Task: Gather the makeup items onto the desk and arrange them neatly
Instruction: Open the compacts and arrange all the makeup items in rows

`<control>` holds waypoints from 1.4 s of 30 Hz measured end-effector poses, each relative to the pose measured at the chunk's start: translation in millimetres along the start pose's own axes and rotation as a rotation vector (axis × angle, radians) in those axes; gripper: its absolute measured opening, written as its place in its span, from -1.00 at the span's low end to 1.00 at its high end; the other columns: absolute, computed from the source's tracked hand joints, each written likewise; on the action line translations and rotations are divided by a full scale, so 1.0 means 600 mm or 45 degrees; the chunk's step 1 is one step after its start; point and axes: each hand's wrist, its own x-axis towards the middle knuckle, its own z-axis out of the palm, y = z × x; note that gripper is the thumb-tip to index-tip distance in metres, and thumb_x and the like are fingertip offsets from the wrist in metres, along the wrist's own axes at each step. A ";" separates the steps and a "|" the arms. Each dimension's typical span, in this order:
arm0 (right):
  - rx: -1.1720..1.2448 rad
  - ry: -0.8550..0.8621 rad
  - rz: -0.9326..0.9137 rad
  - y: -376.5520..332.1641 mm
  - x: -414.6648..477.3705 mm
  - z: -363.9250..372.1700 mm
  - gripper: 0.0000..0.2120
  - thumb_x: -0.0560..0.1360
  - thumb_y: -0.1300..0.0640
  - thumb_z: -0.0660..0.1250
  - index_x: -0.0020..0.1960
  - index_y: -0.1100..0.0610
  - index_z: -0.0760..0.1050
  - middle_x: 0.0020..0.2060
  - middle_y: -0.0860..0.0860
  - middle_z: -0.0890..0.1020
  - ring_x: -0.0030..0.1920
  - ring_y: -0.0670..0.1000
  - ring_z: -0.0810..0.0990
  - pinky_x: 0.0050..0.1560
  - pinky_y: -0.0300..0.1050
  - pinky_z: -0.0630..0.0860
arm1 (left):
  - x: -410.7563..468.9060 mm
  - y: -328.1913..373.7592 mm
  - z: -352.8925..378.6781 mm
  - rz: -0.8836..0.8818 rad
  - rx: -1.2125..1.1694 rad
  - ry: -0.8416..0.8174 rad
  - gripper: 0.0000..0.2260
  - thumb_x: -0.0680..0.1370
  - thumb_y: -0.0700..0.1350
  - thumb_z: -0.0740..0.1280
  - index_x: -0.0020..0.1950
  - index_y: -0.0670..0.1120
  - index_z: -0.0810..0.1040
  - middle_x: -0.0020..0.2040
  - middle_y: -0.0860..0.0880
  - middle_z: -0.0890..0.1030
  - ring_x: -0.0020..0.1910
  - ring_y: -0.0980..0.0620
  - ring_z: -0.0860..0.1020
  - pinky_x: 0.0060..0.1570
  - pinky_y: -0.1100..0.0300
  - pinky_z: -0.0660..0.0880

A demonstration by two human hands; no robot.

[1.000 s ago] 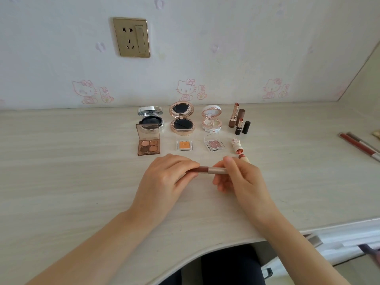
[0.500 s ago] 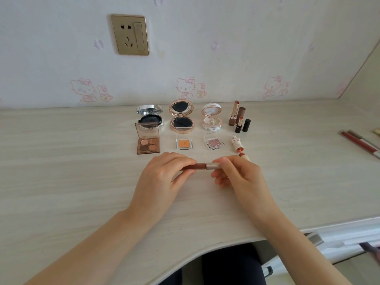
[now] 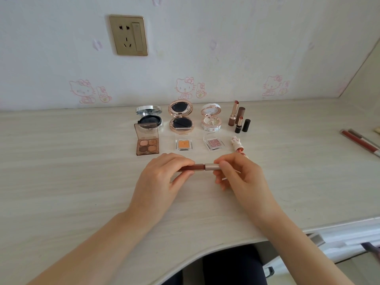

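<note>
open desk (image 3: pixel 61 171) left of the left hand (image 3: pixel 162 177), right of the right hand (image 3: pixel 242 177) as far as two long tubes (image 3: pixel 359 142) well off, and nearward to the curved front edge. the gap between the hands is bridged by the lip gloss tube (image 3: pixel 199 167) they pinch. just beyond the knuckles stand a four-pan palette (image 3: pixel 147 144), orange shadow pan (image 3: pixel 183 144), pink shadow pan (image 3: pixel 213 143) and small white lipstick (image 3: pixel 236 143), with three open compacts (image 3: pixel 181 118) and upright lipsticks (image 3: pixel 234 114) behind.

Bare forearms lead to the left grip (image 3: pixel 158 182) and right grip (image 3: pixel 244 179). Dark clothing (image 3: pixel 230 266) covers the lap, below the worktop (image 3: pixel 61 182) edge.
</note>
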 end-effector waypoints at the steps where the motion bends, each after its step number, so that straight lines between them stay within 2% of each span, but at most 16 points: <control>1: -0.027 -0.022 -0.026 0.000 -0.001 -0.001 -0.86 0.55 0.32 0.26 -0.06 0.14 0.55 -0.14 0.16 0.58 -0.28 -0.03 0.62 -0.29 -0.20 0.51 | 0.000 -0.001 -0.001 -0.007 0.004 0.002 -0.85 0.43 -0.21 0.48 0.00 -0.12 0.66 -0.08 0.04 0.64 -0.09 0.02 0.59 -0.08 -0.03 0.55; 4: 0.024 -0.053 -0.013 -0.001 -0.001 -0.004 -0.81 0.49 0.34 0.34 0.01 0.09 0.53 0.01 0.15 0.57 -0.15 0.03 0.67 -0.24 -0.23 0.54 | 0.002 -0.001 -0.003 -0.028 -0.007 0.013 -0.84 0.43 -0.21 0.48 0.00 -0.13 0.66 -0.08 0.04 0.64 -0.08 0.02 0.60 -0.06 -0.02 0.55; 7: 0.203 0.032 0.117 -0.003 0.001 0.000 -0.86 0.53 0.13 0.33 0.02 0.19 0.53 -0.14 0.09 0.65 -0.23 0.05 0.67 -0.28 -0.18 0.56 | 0.001 0.002 -0.003 -0.035 -0.023 0.020 -0.85 0.44 -0.22 0.48 0.00 -0.14 0.66 -0.08 0.03 0.64 -0.08 0.02 0.60 -0.05 -0.02 0.55; 10: 0.120 0.022 0.073 0.000 0.002 -0.001 -0.88 0.57 0.23 0.26 -0.08 0.23 0.55 -0.32 0.08 0.66 -0.36 0.00 0.60 -0.33 -0.18 0.52 | 0.000 0.001 -0.004 -0.037 -0.004 0.011 -0.85 0.43 -0.21 0.48 -0.01 -0.14 0.66 -0.08 0.03 0.65 -0.08 0.01 0.60 -0.06 -0.03 0.55; 13: 0.067 -0.026 0.029 0.000 0.000 -0.003 -0.83 0.50 0.40 0.28 -0.01 0.18 0.53 -0.13 0.16 0.63 -0.25 -0.02 0.65 -0.27 -0.23 0.54 | 0.002 -0.001 -0.003 -0.052 -0.007 0.019 -0.85 0.43 -0.21 0.48 -0.01 -0.13 0.67 -0.08 0.03 0.65 -0.08 0.01 0.61 -0.05 -0.04 0.55; 15: 0.133 -0.022 0.057 -0.001 0.001 -0.004 -0.86 0.49 0.34 0.32 0.02 0.19 0.48 -0.08 0.17 0.61 -0.19 0.05 0.67 -0.23 -0.19 0.56 | 0.002 0.001 -0.001 -0.040 -0.011 0.007 -0.84 0.43 -0.20 0.48 -0.01 -0.13 0.67 -0.08 0.03 0.65 -0.08 0.01 0.61 -0.06 -0.04 0.55; 18: 0.207 -0.007 0.132 -0.001 0.003 0.000 -0.83 0.55 0.14 0.30 -0.01 0.27 0.47 -0.26 0.14 0.66 -0.31 0.07 0.65 -0.30 -0.16 0.55 | 0.001 0.002 0.000 -0.025 -0.012 -0.012 -0.84 0.43 -0.20 0.48 0.00 -0.12 0.67 -0.08 0.04 0.64 -0.09 0.02 0.60 -0.07 -0.03 0.56; 20: 0.112 -0.027 0.092 0.001 0.003 0.001 -0.84 0.59 0.20 0.23 -0.07 0.29 0.49 -0.34 0.12 0.65 -0.39 0.02 0.59 -0.35 -0.16 0.51 | 0.001 0.001 0.000 -0.021 0.000 -0.015 -0.84 0.43 -0.19 0.48 0.00 -0.11 0.67 -0.08 0.05 0.64 -0.09 0.02 0.60 -0.06 -0.03 0.55; 22: 0.011 -0.039 0.033 0.003 0.002 0.000 -0.91 0.57 0.32 0.22 -0.05 0.23 0.49 -0.23 0.17 0.63 -0.34 0.01 0.60 -0.30 -0.15 0.51 | 0.000 -0.001 0.000 -0.016 0.012 -0.013 -0.84 0.43 -0.20 0.49 -0.01 -0.11 0.67 -0.08 0.05 0.64 -0.09 0.02 0.60 -0.07 -0.03 0.55; 26: 0.053 -0.054 0.042 0.004 0.002 -0.003 -0.76 0.49 0.38 0.32 0.09 0.13 0.47 0.01 0.14 0.60 -0.17 0.06 0.67 -0.22 -0.19 0.55 | -0.001 -0.003 0.000 -0.024 -0.023 0.004 -0.84 0.42 -0.23 0.49 -0.01 -0.11 0.67 -0.08 0.05 0.64 -0.10 0.02 0.60 -0.08 -0.04 0.55; 29: 0.210 0.002 0.156 -0.003 0.004 0.000 -0.83 0.55 0.14 0.30 0.06 0.23 0.50 -0.18 0.08 0.66 -0.27 0.07 0.66 -0.29 -0.16 0.57 | 0.000 -0.002 -0.001 -0.035 -0.032 0.008 -0.84 0.43 -0.22 0.48 0.00 -0.11 0.66 -0.08 0.05 0.64 -0.08 0.04 0.60 -0.07 -0.03 0.55; 31: 0.147 -0.004 0.149 0.000 0.004 -0.001 -0.78 0.61 0.17 0.19 -0.05 0.30 0.52 -0.32 0.11 0.64 -0.37 0.04 0.60 -0.36 -0.17 0.52 | 0.000 -0.002 -0.002 -0.043 -0.027 0.006 -0.85 0.44 -0.22 0.48 -0.01 -0.11 0.66 -0.08 0.05 0.64 -0.08 0.03 0.60 -0.07 -0.04 0.55; 34: 0.043 -0.029 0.081 0.002 0.002 -0.002 -0.81 0.56 0.37 0.19 -0.01 0.19 0.54 -0.13 0.19 0.61 -0.31 0.01 0.59 -0.27 -0.16 0.51 | 0.000 -0.002 -0.003 -0.059 -0.018 0.003 -0.85 0.43 -0.22 0.48 -0.01 -0.12 0.67 -0.08 0.05 0.64 -0.08 0.03 0.60 -0.06 -0.04 0.55; 36: 0.065 -0.036 0.074 0.002 0.001 -0.005 -0.78 0.51 0.40 0.24 0.04 0.15 0.54 -0.01 0.19 0.56 -0.24 0.02 0.62 -0.23 -0.15 0.53 | 0.000 -0.002 -0.004 -0.061 -0.028 0.006 -0.84 0.43 -0.22 0.48 -0.01 -0.12 0.67 -0.08 0.05 0.65 -0.08 0.04 0.60 -0.06 -0.04 0.56; 40: 0.079 -0.025 0.114 -0.001 0.001 -0.002 -0.83 0.56 0.10 0.28 0.01 0.19 0.57 -0.22 0.08 0.67 -0.33 -0.01 0.60 -0.34 -0.19 0.50 | 0.000 0.001 -0.002 -0.054 -0.046 -0.007 -0.84 0.43 -0.22 0.48 -0.01 -0.13 0.67 -0.08 0.04 0.64 -0.09 0.03 0.61 -0.07 -0.04 0.56; 42: -0.041 -0.046 0.070 0.001 0.002 0.000 -0.82 0.59 0.16 0.23 -0.06 0.21 0.57 -0.30 0.06 0.67 -0.40 -0.06 0.54 -0.36 -0.23 0.46 | 0.000 0.001 -0.002 -0.049 -0.036 -0.017 -0.85 0.43 -0.22 0.48 -0.01 -0.13 0.67 -0.08 0.04 0.64 -0.09 0.03 0.61 -0.07 -0.03 0.55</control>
